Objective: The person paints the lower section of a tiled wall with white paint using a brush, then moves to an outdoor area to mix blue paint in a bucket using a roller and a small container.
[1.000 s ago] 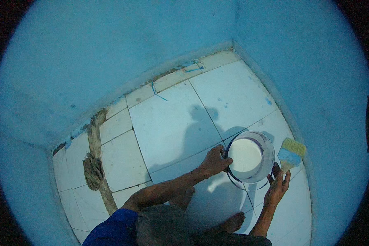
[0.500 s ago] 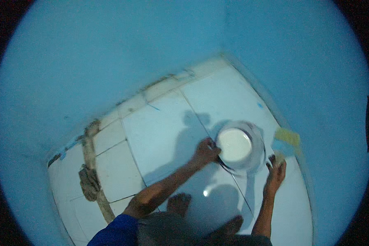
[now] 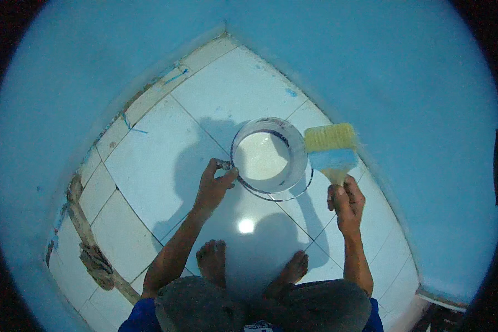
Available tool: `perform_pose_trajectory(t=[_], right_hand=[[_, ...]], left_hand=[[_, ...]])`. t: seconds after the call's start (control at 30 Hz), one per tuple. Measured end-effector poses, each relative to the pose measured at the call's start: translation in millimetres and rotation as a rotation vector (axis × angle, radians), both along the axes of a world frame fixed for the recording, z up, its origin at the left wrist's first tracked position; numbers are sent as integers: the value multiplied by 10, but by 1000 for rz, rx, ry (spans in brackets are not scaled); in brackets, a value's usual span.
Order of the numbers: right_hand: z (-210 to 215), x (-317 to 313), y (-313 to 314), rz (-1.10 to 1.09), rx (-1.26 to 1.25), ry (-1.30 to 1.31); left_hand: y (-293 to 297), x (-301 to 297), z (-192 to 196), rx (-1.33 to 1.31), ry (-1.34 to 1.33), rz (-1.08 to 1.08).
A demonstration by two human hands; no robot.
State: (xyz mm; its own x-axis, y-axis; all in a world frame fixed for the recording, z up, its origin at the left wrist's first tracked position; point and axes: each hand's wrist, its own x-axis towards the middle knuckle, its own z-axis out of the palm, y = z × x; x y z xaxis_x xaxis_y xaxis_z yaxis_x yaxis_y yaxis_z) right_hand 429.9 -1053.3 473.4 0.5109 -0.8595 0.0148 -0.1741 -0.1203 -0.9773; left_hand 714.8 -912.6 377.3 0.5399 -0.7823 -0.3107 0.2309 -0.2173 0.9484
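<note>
Brush point(image 3: 332, 150): right of the frame's centre, bristles up, just beside the bucket point(image 3: 296, 160) as seen from above; no contact can be made out.
Right hand point(image 3: 348, 203): grip clamped on the brush's handle.
Left hand point(image 3: 211, 188): grip clamped at the bucket's left edge; whether on the rim or the handle's end, I cannot tell.
White liquid point(image 3: 263, 157): in the bucket, at the centre of the frame, so filling looks done.
Bristles point(image 3: 329, 137): yellowish, with no clear white on them; loading seems not yet done.
Walls point(image 3: 393, 83): blue at left and right of the frame, with no white coat visible; by that, any coating looks left to do.
Floor point(image 3: 144, 166): pale tiles, a few blue marks at upper centre; a dark crumpled cloth point(image 3: 96, 265) lies at lower left.
</note>
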Motion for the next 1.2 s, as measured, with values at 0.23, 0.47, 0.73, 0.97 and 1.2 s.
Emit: perform_pose_trajectory(t=[0.23,0.47,0.73,0.97,1.2], right_hand=[[146,83,84,190,-487,251],[145,216,-1,354,-566,642],[240,251,-177,402,-840,655],[229,167,-255,373,-818,681],[283,110,-294,294,-762,723]], left_hand=[[1186,-539,-697,140,-597,-67],[1963,-1141,-703,504,-958,-616],[1973,-1172,-757,493,-830,-527],[1960,-1132,-712,529,-818,-570],[1993,-1129,-630,375,-857,-483]])
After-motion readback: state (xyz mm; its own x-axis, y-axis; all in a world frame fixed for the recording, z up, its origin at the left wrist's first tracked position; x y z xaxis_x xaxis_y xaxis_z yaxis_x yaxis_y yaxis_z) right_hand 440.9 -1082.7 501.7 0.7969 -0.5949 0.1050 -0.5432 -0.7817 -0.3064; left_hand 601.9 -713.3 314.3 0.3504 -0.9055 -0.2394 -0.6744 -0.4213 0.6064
